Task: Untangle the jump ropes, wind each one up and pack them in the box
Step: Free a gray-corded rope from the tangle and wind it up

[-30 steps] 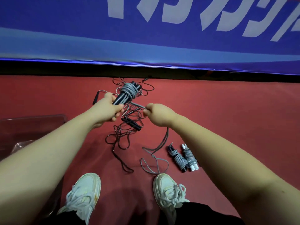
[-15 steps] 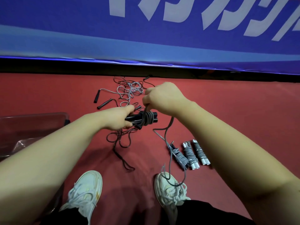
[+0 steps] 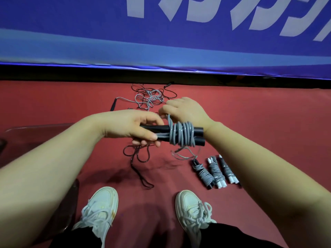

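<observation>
My left hand (image 3: pixel 136 127) grips two black handles held side by side, with grey rope (image 3: pixel 180 134) coiled round them in several turns. My right hand (image 3: pixel 186 111) sits just behind the coil and pinches the rope's free part at the top of it. A short grey tail (image 3: pixel 180 155) hangs below. On the red floor lies a tangle of grey and dark ropes (image 3: pixel 149 98) beyond my hands, and a dark rope loop (image 3: pixel 138 158) below them. Three wound ropes (image 3: pixel 214 171) lie side by side at the right.
A clear plastic box (image 3: pixel 34 133) stands at the left, partly behind my left forearm. My two white shoes (image 3: pixel 189 206) are at the bottom. A blue banner wall (image 3: pixel 161 42) closes off the floor behind the tangle.
Both hands came nearer to me with the bundle. More grey rope is wound on the handles, and the loose tail that reached my right shoe is now short.
</observation>
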Action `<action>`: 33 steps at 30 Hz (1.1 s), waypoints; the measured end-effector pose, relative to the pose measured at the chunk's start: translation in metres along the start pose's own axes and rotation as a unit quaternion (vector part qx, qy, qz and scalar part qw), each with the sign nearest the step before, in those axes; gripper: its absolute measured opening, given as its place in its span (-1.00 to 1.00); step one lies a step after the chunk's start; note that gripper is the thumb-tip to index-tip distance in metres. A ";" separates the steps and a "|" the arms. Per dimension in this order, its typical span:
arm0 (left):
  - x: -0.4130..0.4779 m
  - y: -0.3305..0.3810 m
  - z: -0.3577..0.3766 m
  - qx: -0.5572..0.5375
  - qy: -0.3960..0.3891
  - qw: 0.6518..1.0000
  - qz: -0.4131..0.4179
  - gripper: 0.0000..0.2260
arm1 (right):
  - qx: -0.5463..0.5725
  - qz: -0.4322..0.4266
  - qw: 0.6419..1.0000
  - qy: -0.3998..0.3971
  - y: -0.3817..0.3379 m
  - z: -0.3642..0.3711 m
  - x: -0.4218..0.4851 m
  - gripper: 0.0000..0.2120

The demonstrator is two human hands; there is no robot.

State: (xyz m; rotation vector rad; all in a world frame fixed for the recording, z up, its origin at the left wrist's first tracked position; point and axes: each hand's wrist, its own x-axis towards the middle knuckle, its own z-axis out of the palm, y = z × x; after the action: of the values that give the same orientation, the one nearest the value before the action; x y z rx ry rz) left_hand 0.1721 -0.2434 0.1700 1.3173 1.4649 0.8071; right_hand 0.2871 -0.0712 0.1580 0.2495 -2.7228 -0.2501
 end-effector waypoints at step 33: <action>0.026 -0.048 -0.009 0.249 0.238 0.929 -0.136 -0.79 | -0.113 0.132 0.979 -0.110 -0.029 -0.026 0.019 -0.75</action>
State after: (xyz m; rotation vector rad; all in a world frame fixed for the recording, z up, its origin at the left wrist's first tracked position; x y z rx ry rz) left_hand 0.1495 -0.2264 0.1226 1.2825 2.3003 0.6115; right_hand 0.2838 -0.1065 0.1824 -0.2165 -2.8690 -0.5327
